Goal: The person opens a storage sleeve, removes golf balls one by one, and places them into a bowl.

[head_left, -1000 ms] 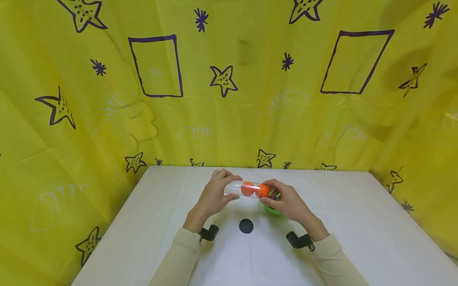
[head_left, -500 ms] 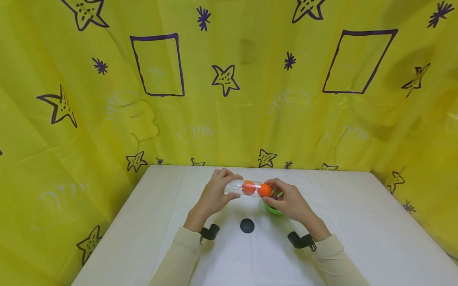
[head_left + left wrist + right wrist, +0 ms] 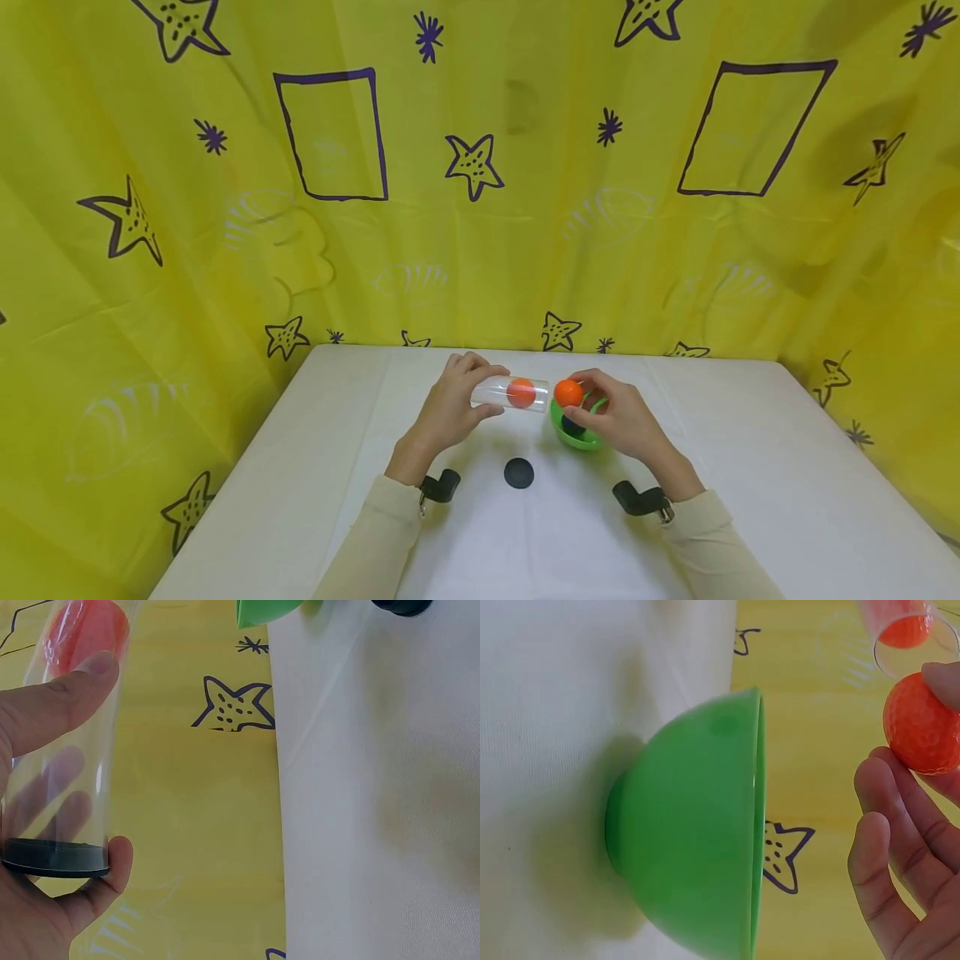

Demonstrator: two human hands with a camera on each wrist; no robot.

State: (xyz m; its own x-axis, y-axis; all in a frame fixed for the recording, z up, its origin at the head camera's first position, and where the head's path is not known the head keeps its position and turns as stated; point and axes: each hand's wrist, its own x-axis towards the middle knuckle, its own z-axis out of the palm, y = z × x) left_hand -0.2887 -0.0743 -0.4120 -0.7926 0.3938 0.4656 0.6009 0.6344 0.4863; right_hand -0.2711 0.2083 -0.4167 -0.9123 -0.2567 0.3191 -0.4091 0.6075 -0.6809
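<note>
My left hand grips a clear plastic tube lying sideways in the head view, its open end to the right. One orange ball is inside the tube, and a black cap closes the end by my palm. Just off the open end, my right hand pinches a dimpled orange golf ball between thumb and fingers. Below and behind that hand stands a green bowl. Something dark shows inside it in the head view, partly hidden by the hand.
A black round cap lies on the white-covered table in front of the bowl. A yellow patterned curtain hangs along the table's far edge and down both sides.
My right hand has drawn the golf ball out of the tube's open end and moved slightly right with it. The left hand and tube stay nearly in place.
</note>
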